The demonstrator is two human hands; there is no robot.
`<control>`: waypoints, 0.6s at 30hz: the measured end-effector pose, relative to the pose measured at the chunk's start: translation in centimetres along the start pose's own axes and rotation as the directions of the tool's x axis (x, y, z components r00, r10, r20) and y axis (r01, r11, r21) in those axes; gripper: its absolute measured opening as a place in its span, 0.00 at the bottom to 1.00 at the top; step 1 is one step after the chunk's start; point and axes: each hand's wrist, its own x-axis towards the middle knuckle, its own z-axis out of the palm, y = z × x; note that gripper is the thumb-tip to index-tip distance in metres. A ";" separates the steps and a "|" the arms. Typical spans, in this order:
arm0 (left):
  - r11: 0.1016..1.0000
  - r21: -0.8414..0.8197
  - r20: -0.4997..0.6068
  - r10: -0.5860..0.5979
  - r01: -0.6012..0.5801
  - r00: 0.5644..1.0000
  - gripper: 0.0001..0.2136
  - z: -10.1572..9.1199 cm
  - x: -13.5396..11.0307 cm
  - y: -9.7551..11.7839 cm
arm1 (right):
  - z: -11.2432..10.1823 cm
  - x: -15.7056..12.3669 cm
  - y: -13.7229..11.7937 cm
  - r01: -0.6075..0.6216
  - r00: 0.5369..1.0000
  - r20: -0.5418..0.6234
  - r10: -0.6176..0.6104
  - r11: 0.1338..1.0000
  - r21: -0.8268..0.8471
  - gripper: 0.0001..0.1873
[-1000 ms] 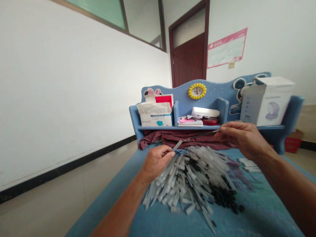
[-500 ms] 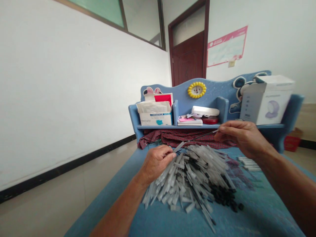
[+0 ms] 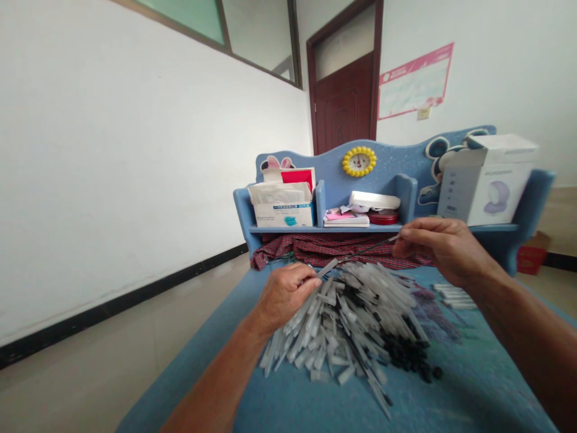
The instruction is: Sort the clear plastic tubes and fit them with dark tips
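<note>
A heap of clear plastic pen barrels (image 3: 342, 325) with small black caps (image 3: 410, 355) lies on the blue desk (image 3: 288, 403). My left hand (image 3: 283, 294) is closed, pinching one clear barrel (image 3: 327, 268) at the heap's far left edge. My right hand (image 3: 437, 246) is closed in a pinch on the end of a thin dark refill (image 3: 367, 249). The refill slants down to the left and its tip meets the mouth of the barrel in my left hand. Both hands hover just above the heap.
A blue shelf back (image 3: 387, 174) holds a mask box (image 3: 283, 210), papers (image 3: 346, 218), a red tin (image 3: 384, 218), a yellow clock (image 3: 359, 161) and a white carton (image 3: 489, 180). Red checked cloth (image 3: 329, 249) lies under it. Finished pens (image 3: 453, 296) sit to the right. A dark door (image 3: 345, 102) stands behind.
Both hands hold nearly the same pose. The view has tipped slightly, so the desk and shelf sit a little higher in the frame; the refill stays at the barrel's mouth.
</note>
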 end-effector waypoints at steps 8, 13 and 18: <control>0.999 0.022 0.012 0.032 -0.033 0.999 0.08 0.1 0.0 -0.2 | -0.3 0.3 0.4 -0.008 0.999 0.037 0.008 1.000 0.006 0.06; 0.997 0.023 0.032 0.077 -0.078 0.996 0.07 0.3 0.0 -0.1 | 0.0 0.0 0.2 0.003 0.994 0.110 -0.002 1.000 -0.014 0.09; 0.994 0.020 0.040 0.102 -0.103 0.994 0.08 0.4 -0.1 -0.1 | 0.3 -0.3 -0.2 -0.020 0.990 0.140 0.022 1.000 -0.018 0.11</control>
